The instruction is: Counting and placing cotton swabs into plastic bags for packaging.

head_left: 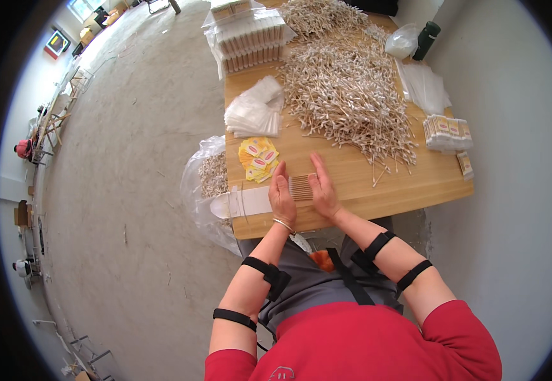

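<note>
A row of cotton swabs (301, 188) lies side by side on the table near its front edge, between my two hands. My left hand (282, 198) stands on edge at the row's left end, fingers stretched forward. At its right end my right hand (324, 192) is set the same way, fingers straight and thumb along the swabs. Both palms face inward, and the swab tips are hidden against them. Left of my left hand lies a flat white strip (258, 200) with a rounded end and a thin band across it. Small yellow printed cards (258, 159) are piled just beyond.
A big heap of loose cotton swabs (346, 89) covers the table's middle and back. Clear plastic bags (256, 108) and stacked swab packs (250, 44) stand at left. More packs (447, 132), plastic sleeves (425, 87) and a dark bottle (426, 39) line the right side, near the wall.
</note>
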`<state>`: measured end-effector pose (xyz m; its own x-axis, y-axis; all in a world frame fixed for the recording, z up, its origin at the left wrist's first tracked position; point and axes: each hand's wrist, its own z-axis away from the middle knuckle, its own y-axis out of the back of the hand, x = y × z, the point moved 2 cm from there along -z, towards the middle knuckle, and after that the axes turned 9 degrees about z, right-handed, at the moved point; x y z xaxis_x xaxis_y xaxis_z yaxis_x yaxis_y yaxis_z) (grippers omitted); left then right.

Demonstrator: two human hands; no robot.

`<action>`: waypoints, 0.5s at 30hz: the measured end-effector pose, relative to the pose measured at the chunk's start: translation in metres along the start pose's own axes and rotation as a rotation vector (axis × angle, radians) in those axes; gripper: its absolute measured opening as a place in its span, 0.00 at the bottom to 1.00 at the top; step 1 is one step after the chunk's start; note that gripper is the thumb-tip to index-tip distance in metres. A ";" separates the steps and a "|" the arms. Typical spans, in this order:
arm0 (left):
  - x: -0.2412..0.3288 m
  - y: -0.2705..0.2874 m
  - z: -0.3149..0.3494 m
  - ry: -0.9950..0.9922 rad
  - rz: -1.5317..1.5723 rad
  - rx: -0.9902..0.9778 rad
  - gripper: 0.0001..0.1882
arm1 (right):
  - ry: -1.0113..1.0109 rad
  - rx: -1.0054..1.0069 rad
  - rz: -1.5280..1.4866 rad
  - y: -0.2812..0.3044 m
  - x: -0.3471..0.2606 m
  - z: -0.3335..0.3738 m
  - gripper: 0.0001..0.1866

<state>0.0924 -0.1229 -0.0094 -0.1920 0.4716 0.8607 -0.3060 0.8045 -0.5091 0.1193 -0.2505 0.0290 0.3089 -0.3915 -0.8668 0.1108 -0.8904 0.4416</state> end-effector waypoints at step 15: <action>-0.001 -0.001 0.001 -0.003 -0.026 -0.009 0.28 | 0.308 -0.273 0.840 0.015 -0.003 0.020 0.40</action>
<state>0.0923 -0.1243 -0.0101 -0.1865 0.4496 0.8736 -0.3029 0.8195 -0.4864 0.1010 -0.2671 0.0331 0.6205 -0.7684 -0.1566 -0.0560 -0.2426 0.9685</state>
